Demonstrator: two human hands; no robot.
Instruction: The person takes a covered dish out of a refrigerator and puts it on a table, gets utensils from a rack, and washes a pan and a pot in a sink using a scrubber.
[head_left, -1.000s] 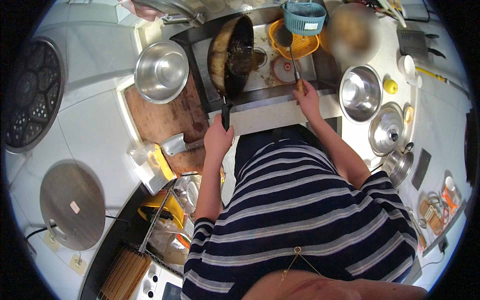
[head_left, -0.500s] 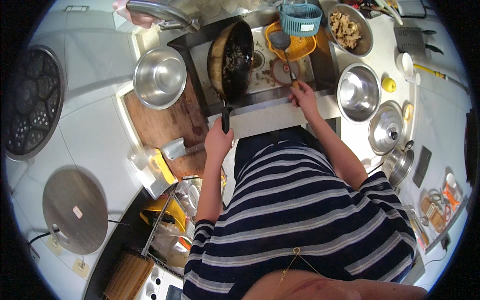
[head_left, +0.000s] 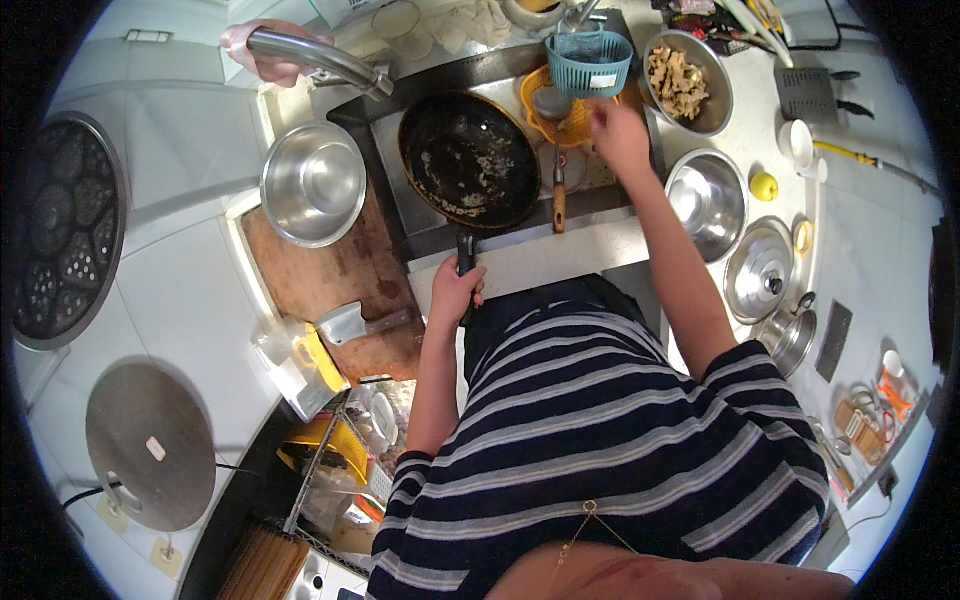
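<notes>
My left hand is closed round the black handle of a dark wok. The wok lies nearly level over the left part of the sink, with pale food residue stuck on its inside. My right hand reaches over the sink's right side, at the edge of an orange plastic basket and just below a blue-green basket. Its fingers are blurred and partly hidden. To its left, a spatula with a wooden handle rests untouched, its metal head on the orange basket and its handle toward the front edge.
Left of the sink, a steel bowl and a cleaver lie on a wooden board. A faucet juts in at the back left. On the right stand a bowl of food pieces, an empty steel bowl and a lid.
The wok has gone from tilted on its side to nearly level. My right hand has let go of the spatula and moved farther back, toward the baskets.
</notes>
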